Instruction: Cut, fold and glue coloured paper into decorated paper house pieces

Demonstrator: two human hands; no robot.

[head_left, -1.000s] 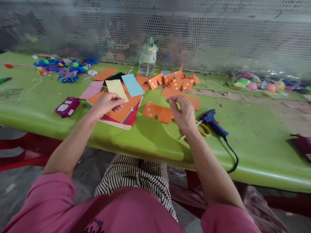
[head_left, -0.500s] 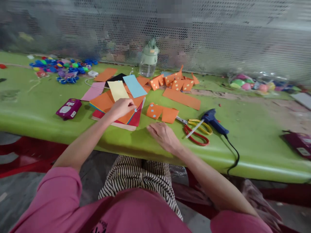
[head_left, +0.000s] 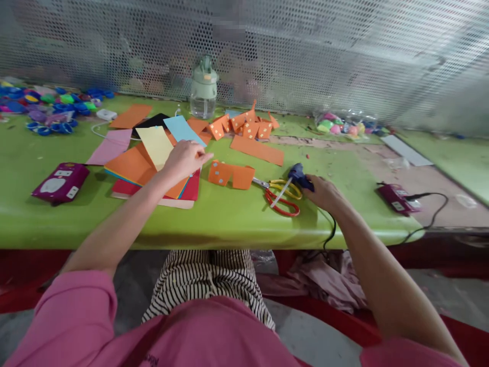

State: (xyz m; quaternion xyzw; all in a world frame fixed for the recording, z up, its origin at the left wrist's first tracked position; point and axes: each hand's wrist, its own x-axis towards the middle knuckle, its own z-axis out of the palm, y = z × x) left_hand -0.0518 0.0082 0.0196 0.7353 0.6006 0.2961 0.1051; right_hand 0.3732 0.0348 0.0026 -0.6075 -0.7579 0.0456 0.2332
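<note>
My right hand [head_left: 324, 192] is closed around the handle of a dark blue hot glue gun [head_left: 300, 176], with a glue stick poking from its back end. The gun lies over scissors [head_left: 284, 196] with one red and one yellow handle loop. My left hand [head_left: 187, 160] hovers above a stack of coloured paper, thumb and fingertips pinched together; whatever is between them is too small to make out. Just right of those fingertips stands a folded orange paper strip [head_left: 232, 175] with small pale blue squares on its left part.
Dotted orange paper pieces [head_left: 248, 125] and a water bottle [head_left: 204, 92] stand at the back. Purple power sockets lie left [head_left: 61, 182] and right [head_left: 399, 199]. Colourful small items [head_left: 57, 107] are heaped back left. A black cord hangs over the front edge.
My right hand has moved right from the table's front edge and taken hold of the glue gun. My left hand stays pinched near the paper stack. The view has swung right.
</note>
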